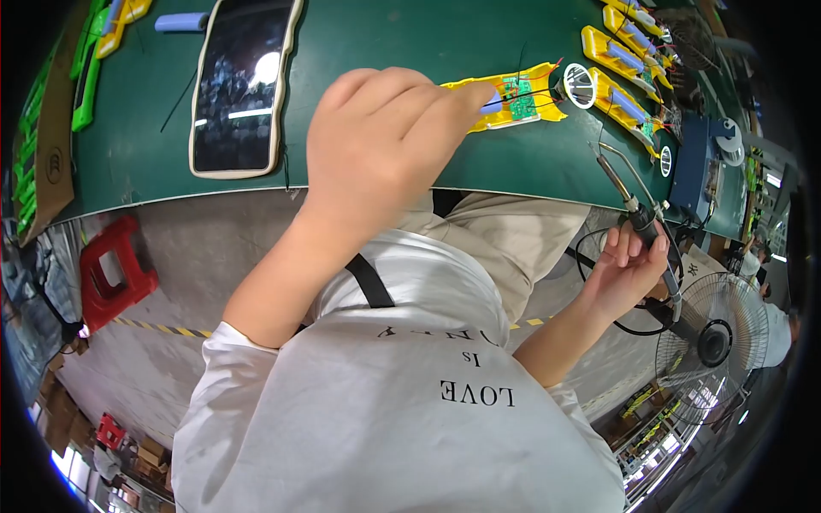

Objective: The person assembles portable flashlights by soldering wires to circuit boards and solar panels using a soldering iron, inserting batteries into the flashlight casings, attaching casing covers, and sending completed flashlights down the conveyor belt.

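- As our left hand [372, 145] bunches over the yellow casing [550, 110], pinch unclear, steadiness matters
- Our right hand [629, 272] wraps the soldering iron [617, 181], best guided slowly

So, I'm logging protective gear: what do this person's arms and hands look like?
The left hand and right hand are bare, with no gloves, rings or watch visible. The forearms are uncovered too, below the short white sleeves of a T-shirt with black lettering.
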The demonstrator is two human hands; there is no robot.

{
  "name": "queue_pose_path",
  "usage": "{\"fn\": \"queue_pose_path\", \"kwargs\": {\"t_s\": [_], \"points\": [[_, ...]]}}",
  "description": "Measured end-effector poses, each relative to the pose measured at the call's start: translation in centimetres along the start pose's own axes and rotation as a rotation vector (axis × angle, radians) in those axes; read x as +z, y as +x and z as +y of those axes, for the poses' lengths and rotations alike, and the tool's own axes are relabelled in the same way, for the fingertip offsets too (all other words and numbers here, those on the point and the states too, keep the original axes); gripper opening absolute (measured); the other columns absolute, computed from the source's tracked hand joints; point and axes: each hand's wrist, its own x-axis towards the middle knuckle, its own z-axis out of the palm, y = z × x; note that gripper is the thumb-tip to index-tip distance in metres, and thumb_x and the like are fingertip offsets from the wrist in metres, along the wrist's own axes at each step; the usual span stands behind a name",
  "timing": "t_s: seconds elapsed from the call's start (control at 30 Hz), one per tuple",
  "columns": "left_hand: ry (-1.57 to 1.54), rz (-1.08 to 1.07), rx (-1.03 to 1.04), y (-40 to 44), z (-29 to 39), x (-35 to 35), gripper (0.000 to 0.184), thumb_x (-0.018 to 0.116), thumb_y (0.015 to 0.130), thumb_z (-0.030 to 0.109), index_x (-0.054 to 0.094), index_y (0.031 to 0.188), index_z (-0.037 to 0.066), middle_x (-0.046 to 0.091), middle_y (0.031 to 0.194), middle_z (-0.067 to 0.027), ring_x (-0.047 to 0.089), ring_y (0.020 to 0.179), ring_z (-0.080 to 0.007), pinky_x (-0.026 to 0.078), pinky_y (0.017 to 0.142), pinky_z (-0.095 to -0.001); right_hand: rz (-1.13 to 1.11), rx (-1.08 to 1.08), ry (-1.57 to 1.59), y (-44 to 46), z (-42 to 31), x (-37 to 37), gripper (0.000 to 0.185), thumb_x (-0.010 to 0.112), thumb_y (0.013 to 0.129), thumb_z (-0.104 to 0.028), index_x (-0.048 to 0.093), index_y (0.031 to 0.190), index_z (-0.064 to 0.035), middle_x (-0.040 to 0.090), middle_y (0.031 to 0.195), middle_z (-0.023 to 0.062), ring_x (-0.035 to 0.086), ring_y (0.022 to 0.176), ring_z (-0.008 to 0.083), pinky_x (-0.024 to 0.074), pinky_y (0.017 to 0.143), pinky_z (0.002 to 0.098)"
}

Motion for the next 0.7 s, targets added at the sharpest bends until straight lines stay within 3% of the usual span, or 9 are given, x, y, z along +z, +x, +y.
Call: {"fn": "queue_pose_path", "kwargs": {"t_s": [0.2, 0.27, 0.33, 0.43, 0.53, 0.7], "points": [[-0.060, -0.008, 0.060, 0.8, 0.7, 1.6, 0.015, 0.065, 0.057, 0.008, 0.058, 0.070, 0.010, 0.053, 0.062, 0.0004, 0.050, 0.060, -0.0162, 0.036, 0.052, -0.0263, -0.017, -0.028, 0.016, 0.9, -0.7, 0.8, 0.028, 0.042, 0.081, -0.022, 0.049, 0.088, 0.0037, 0.033, 0.055, -0.0016, 0.028, 0.046, 0.0058, 0.0297, 0.050, 0.0220], [-0.046, -0.048, 0.021, 0.9, 1.0, 2.0, 0.015, 0.065, 0.056, 0.007, 0.057, 0.068, 0.010, 0.054, 0.065, 0.0005, 0.050, 0.062, -0.0161, 0.035, 0.052, -0.0266, -0.044, -0.099, -0.071, 1.6, -1.1, 1.3, 0.024, 0.045, 0.078, -0.018, 0.047, 0.084, 0.0052, 0.035, 0.052, 0.0018, 0.032, 0.043, 0.0068, 0.0343, 0.048, 0.0250], [-0.016, -0.081, 0.009, 0.9, 1.0, 2.4, 0.014, 0.064, 0.056, 0.009, 0.055, 0.067, 0.011, 0.051, 0.066, 0.0018, 0.049, 0.063, -0.0149, 0.035, 0.054, -0.0265, 0.007, -0.124, -0.130, 2.1, -1.4, 2.2, 0.021, 0.046, 0.076, -0.014, 0.048, 0.082, 0.0061, 0.039, 0.053, 0.0035, 0.032, 0.040, 0.0070, 0.0341, 0.044, 0.0237], [0.005, -0.116, -0.027, 1.0, 0.9, 2.7, 0.013, 0.063, 0.056, 0.010, 0.053, 0.065, 0.011, 0.049, 0.066, 0.0029, 0.047, 0.064, -0.0142, 0.034, 0.055, -0.0267, -0.128, -0.214, -0.276, 2.7, -1.6, 2.8, 0.019, 0.050, 0.070, -0.011, 0.049, 0.078, 0.0060, 0.046, 0.054, 0.0071, 0.034, 0.037, 0.0072, 0.0289, 0.036, 0.0185], [-0.038, -0.150, -0.073, 1.3, 1.0, 2.5, 0.013, 0.064, 0.056, 0.007, 0.054, 0.065, 0.009, 0.050, 0.065, 0.0012, 0.047, 0.062, -0.0158, 0.034, 0.053, -0.0277, -0.059, -0.164, -0.446, 2.5, -1.8, 4.0, 0.018, 0.046, 0.073, -0.011, 0.048, 0.079, 0.0058, 0.036, 0.050, 0.0009, 0.029, 0.041, 0.0063, 0.0332, 0.045, 0.0238], [-0.070, -0.228, -0.113, 1.8, 1.1, 2.5, 0.014, 0.064, 0.056, 0.004, 0.056, 0.065, 0.007, 0.050, 0.064, -0.0009, 0.047, 0.059, -0.0170, 0.035, 0.050, -0.0284, -0.098, -0.146, -0.474, 3.0, -1.1, 4.5, 0.016, 0.047, 0.070, -0.008, 0.048, 0.078, 0.0056, 0.038, 0.051, 0.0012, 0.030, 0.040, 0.0052, 0.0331, 0.042, 0.0216]]}}
